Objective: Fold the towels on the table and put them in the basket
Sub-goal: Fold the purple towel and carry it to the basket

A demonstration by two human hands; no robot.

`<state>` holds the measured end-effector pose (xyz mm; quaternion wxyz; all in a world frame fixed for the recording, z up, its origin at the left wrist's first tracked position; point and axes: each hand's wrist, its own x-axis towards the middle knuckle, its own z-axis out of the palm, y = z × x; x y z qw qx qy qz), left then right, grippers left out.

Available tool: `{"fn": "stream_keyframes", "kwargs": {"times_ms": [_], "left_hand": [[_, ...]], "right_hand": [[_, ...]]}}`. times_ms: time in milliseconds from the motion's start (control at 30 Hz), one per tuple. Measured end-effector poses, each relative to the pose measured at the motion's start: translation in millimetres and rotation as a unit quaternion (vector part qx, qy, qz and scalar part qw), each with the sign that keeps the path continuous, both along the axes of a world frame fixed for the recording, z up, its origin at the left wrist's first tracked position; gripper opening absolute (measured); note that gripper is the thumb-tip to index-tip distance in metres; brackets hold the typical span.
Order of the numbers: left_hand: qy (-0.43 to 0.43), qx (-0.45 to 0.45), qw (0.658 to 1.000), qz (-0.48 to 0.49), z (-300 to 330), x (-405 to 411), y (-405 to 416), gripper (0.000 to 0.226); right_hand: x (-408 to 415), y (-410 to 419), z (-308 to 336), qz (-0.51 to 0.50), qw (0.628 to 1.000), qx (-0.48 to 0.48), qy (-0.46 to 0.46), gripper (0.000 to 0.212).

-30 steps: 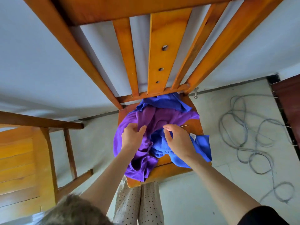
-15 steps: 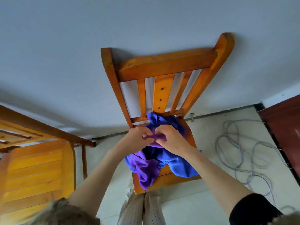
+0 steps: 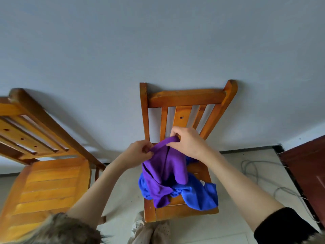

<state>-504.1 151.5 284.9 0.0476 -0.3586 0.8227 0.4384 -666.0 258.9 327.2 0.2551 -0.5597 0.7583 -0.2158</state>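
purple towel [image 3: 165,166] now lifted off blue towel [image 3: 198,196], frame centre | left hand [image 3: 140,150] + right hand [image 3: 186,143] pinching its top edge | separating done, fold next

text: none legible | labels: none | brands: none | numbers: none | signs: none

A second wooden chair [image 3: 47,175] stands well left of the fingers; grey cable [image 3: 253,170] lies coiled to their right.
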Motion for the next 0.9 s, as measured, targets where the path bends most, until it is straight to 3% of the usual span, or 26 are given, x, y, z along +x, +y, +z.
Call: {"fn": "stream_keyframes", "kwargs": {"times_ms": [167, 367, 500, 633, 767, 900], "left_hand": [[0.049, -0.023, 0.993, 0.103, 21, 49, -14, 0.005], [0.113, -0.066, 0.970, 0.202, 77, 147, -38, 0.008], [0.147, -0.108, 0.944, 0.274, 111, 232, -42, 0.014], [0.122, -0.148, 0.931, 0.310, 137, 327, -38, 0.010], [0.078, -0.167, 0.923, 0.338, 152, 434, -33, 0.010], [0.030, -0.195, 0.901, 0.387, 152, 541, -16, 0.017]], "right_hand": [[27, -26, 49, 0.005, 0.999, -0.048, 0.002, 0.030], [91, -67, 89, 0.088, 0.995, -0.050, -0.018, 0.018], [156, -96, 107, 0.164, 0.986, -0.001, -0.039, 0.009], [245, -119, 120, 0.236, 0.970, 0.047, -0.020, 0.024], [346, -140, 129, 0.277, 0.960, -0.016, 0.032, 0.003], [452, -157, 140, 0.309, 0.946, -0.090, 0.031, 0.002]]}}
